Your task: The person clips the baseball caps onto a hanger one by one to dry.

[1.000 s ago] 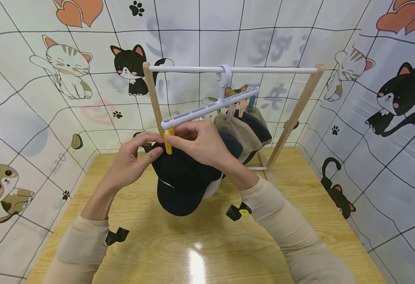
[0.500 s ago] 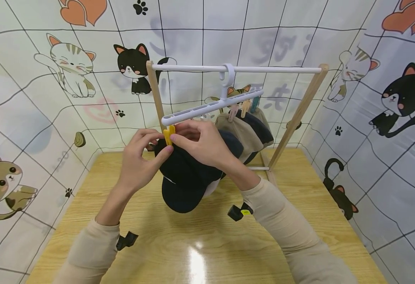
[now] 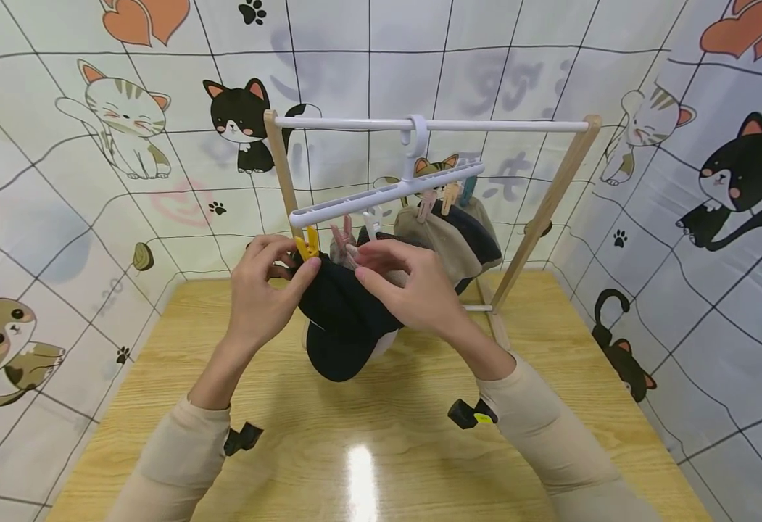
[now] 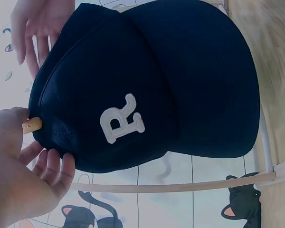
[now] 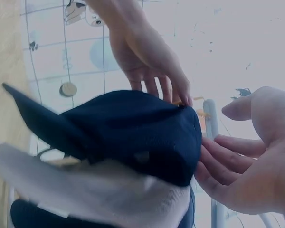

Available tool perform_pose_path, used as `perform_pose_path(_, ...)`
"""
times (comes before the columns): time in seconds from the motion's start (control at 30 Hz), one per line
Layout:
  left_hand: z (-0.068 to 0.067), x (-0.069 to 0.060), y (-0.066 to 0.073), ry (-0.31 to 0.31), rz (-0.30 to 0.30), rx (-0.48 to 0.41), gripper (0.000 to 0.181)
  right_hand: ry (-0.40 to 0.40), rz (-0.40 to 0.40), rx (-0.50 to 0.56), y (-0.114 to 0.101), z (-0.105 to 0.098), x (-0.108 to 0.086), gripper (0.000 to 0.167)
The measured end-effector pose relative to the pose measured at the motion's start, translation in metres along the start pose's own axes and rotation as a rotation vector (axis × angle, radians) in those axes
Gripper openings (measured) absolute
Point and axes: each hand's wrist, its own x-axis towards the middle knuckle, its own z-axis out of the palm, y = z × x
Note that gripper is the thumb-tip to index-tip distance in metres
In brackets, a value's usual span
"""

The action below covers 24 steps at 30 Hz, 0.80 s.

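A dark navy cap point(image 3: 338, 348) with a white letter R hangs at the near end of a white clip hanger point(image 3: 354, 206). A yellow clothespin point(image 3: 308, 245) sits at its crown, under the hanger's end. My left hand point(image 3: 259, 290) pinches the crown beside the clothespin, thumb in front and fingers behind. My right hand point(image 3: 413, 286) is just right of the crown with its thumb apart from its fingers, holding nothing. In the right wrist view its fingertips point(image 5: 206, 152) lie against or very near the cap's edge; contact is unclear.
More caps, including a beige one point(image 3: 449, 243), hang behind from pink, white, peach and teal clothespins. The hanger hooks over the white rod point(image 3: 504, 126) of a wooden stand point(image 3: 544, 210). Below lies a wood-grain table point(image 3: 315, 449); a cat-print cloth surrounds it.
My right hand has left the yellow clothespin and moved right. My left hand has moved in to the crown by the clothespin. The cap's brim has shifted slightly right and up.
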Motion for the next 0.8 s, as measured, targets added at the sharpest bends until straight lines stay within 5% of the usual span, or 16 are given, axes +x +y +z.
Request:
perform_pose_path(0.47,0.004,0.012,-0.015,-0.018,-0.073,0.016,0.022,0.132,-0.153,-0.081,0.036,-0.023,-0.059,0.025)
perform_pose_path(0.8,0.009,0.024,-0.030,-0.042,-0.125,0.033,0.029,0.273,-0.069,-0.141,0.068,-0.047,-0.083,0.025)
